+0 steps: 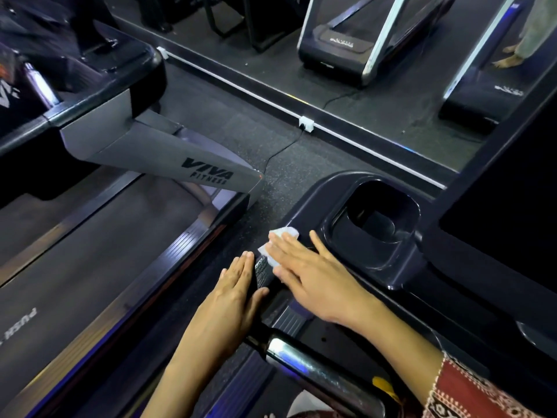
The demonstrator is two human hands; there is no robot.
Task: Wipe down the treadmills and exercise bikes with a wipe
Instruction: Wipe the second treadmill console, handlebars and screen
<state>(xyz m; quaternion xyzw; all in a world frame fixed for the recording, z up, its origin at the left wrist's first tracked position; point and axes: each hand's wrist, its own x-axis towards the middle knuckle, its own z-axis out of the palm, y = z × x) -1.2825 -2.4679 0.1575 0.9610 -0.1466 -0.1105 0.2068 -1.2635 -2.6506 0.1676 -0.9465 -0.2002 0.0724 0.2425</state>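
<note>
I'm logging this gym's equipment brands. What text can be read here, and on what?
"VIVA FITNESS": grey upright of the left treadmill.
"PUSH", upside down, rest cut off: that treadmill's side rail.
Logos on mirrored treadmill hoods: too blurred to read.

wipe (281, 245) under right hand (313, 279) – on console (307, 203) | cup holder (373, 224) right | second treadmill (90, 267) left

A black cable (283, 149) crosses the speckled floor (241, 128) — up to a white clip (306, 123) below the mirror (391, 95).

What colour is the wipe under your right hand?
White, seen in the head view: the wipe lies under the flat right hand.
</note>
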